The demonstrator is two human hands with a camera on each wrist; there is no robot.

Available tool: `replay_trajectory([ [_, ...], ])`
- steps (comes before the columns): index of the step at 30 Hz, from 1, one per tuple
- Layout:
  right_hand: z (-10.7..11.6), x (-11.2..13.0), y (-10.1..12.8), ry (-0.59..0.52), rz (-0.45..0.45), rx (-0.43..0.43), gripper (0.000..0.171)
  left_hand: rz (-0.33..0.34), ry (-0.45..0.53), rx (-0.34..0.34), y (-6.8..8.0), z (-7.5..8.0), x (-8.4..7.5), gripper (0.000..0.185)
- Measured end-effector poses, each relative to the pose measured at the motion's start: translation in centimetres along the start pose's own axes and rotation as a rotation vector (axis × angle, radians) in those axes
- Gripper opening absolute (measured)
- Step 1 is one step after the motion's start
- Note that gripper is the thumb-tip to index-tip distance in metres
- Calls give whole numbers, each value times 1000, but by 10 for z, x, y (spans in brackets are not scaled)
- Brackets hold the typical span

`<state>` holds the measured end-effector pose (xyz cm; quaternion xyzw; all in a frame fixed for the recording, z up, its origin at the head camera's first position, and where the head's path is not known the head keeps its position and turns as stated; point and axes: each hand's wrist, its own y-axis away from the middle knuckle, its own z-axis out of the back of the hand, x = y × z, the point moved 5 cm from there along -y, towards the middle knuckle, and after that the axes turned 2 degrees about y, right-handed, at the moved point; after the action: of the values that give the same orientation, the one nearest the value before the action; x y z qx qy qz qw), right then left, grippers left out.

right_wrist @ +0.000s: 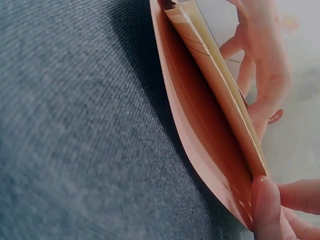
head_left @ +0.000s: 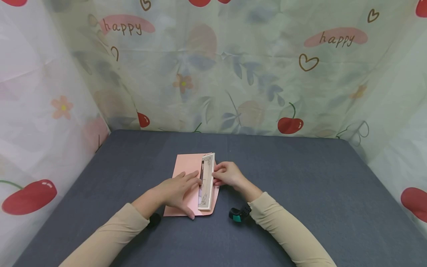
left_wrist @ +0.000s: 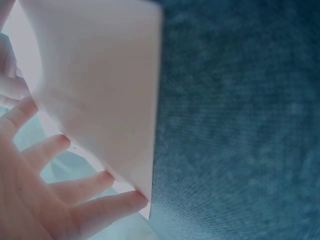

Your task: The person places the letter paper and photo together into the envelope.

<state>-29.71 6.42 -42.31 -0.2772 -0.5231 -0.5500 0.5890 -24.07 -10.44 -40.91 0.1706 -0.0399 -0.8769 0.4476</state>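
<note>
A pink envelope (head_left: 186, 163) lies on the dark table, its open flap side toward the right. From it sticks a thin stack of cream cards (head_left: 208, 183) with ornate corner patterns; the rest is hidden inside. My left hand (head_left: 180, 190) rests on the envelope with its fingers spread, fingertips near the opening. At the right edge of the cards, my right hand (head_left: 229, 174) pinches them between thumb and fingers. The right wrist view shows that thumb (right_wrist: 266, 205) against the stack's edge, with the envelope's flap (right_wrist: 187, 130) below the cards.
The dark cloth-covered table (head_left: 283, 178) stretches around the envelope. A printed curtain (head_left: 213, 74) with cherries and hearts encloses the back and both sides. A black strap with a green part (head_left: 237, 215) sits by the right wrist, and a black piece (head_left: 154, 220) by the left.
</note>
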Motion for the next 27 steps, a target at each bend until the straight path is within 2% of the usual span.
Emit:
replay_trajectory([
  [10,-5,-2,-4,-9,-6,5,21,-21,-13,-21,1,2,-1,99],
  [27,-9,1,-5,46,-12,-3,20,0,-10,-9,1,1,-1,100],
])
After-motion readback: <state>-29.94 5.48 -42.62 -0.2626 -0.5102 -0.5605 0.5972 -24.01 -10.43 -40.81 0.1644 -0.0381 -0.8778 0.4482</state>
